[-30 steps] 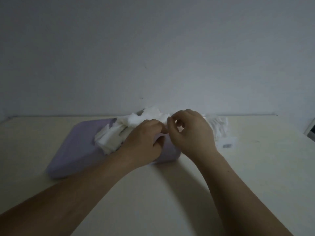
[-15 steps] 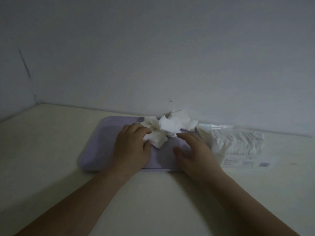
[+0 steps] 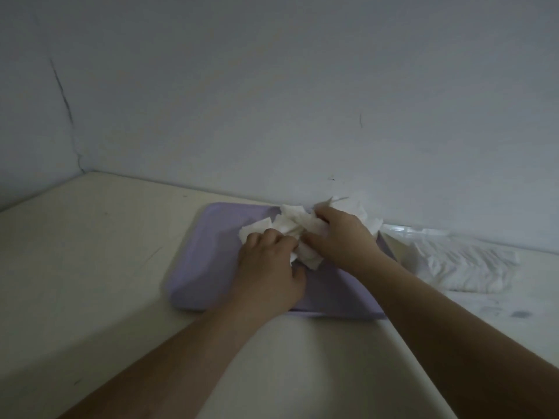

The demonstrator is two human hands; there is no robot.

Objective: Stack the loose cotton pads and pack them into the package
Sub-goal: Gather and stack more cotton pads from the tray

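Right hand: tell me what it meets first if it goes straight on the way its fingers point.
The pile of cotton pads on the purple tray. The right hand points forward and left; its fingers seem to touch it, though depth is unclear.

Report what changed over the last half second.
The right hand moved forward from the bare purple tray into the cotton pads and closed its grip on them. The left hand stays curled on the pile; the pads remain on the tray, the package to its right.
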